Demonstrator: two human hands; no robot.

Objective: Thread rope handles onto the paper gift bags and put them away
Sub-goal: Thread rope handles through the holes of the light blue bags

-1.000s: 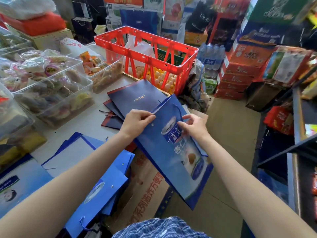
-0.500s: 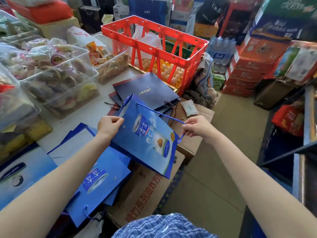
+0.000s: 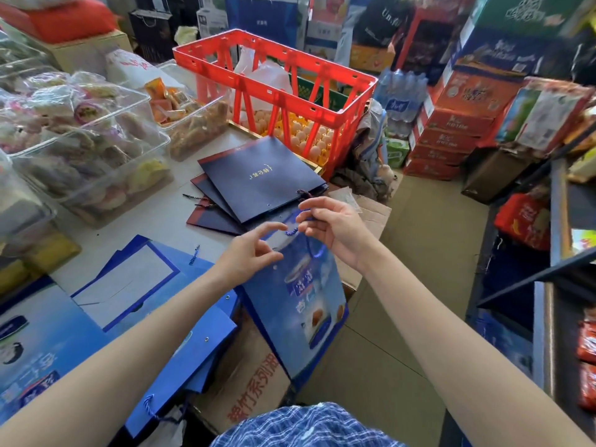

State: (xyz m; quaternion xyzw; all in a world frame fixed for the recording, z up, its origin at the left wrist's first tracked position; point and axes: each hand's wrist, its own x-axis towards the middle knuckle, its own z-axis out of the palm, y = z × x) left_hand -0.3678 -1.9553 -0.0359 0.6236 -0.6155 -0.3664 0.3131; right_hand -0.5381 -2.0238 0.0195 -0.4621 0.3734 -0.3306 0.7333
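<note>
Blue gift bag [image 3: 300, 304] hangs just before the dark bag stack [image 3: 258, 179]. Right hand [image 3: 335, 230] pinches blue rope [image 3: 295, 229], apparently; left hand [image 3: 251, 256] fingers spread, touching bag's top.

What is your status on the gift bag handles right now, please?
Right hand pinches blue rope at bag top. Left hand steadies blue gift bag at its upper edge, fingers loosely curled. Nothing in the way.
</note>
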